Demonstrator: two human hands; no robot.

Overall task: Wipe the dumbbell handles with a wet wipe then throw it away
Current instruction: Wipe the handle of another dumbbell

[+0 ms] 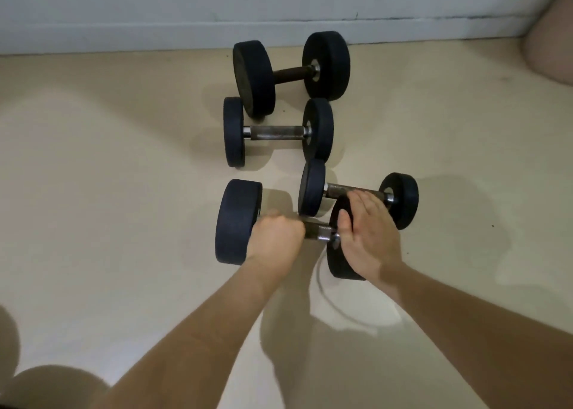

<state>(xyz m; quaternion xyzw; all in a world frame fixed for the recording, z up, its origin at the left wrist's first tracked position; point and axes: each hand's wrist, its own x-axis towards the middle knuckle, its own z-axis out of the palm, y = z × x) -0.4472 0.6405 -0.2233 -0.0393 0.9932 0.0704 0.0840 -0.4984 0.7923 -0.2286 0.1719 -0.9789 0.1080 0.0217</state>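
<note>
Several black dumbbells lie on a beige floor. My left hand (276, 235) is closed in a fist around the metal handle (319, 231) of the nearest dumbbell (237, 222). My right hand (366, 235) clasps that dumbbell's right weight, fingers over its rim and thumb on its inner face. No wet wipe shows; anything inside my left fist is hidden. A second dumbbell (311, 188) lies just behind my right hand, its handle (341, 190) bare.
Two more dumbbells lie farther back: one with a steel handle (276, 132), and a larger one with a dark handle (291, 74) near the white wall (124, 36). A thin grey cable (328, 303) curves on the floor between my forearms. A pinkish rounded object (552, 46) fills the top right corner.
</note>
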